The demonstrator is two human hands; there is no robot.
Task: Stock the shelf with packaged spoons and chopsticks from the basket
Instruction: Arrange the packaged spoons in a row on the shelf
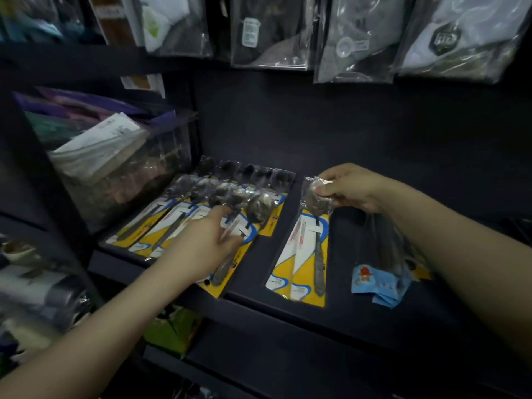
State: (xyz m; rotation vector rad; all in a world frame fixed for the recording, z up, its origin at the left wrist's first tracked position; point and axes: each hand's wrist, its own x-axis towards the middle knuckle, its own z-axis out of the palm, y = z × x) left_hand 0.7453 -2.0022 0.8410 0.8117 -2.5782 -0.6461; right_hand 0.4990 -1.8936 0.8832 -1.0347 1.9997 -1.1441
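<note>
Dark shelving (359,321) is filling the view, with clear bagged goods (273,33) hanging above. On the left, a row of carded spoon packs (184,214) is lying fanned across the shelf; the left hand (207,246) is pressing down on the nearest one, fingers partly closed over it. The right hand (351,188) is pinching the bowl end of a separate spoon pack (305,254), whose card end is resting near the front edge. A blue-ended chopstick pack (380,280) is lying just beside it. Placement appears to be under way; the next move probably calls for laying this pack flat, parallel to the row. Open shelf is lying behind and to the right. No basket is showing.
</note>
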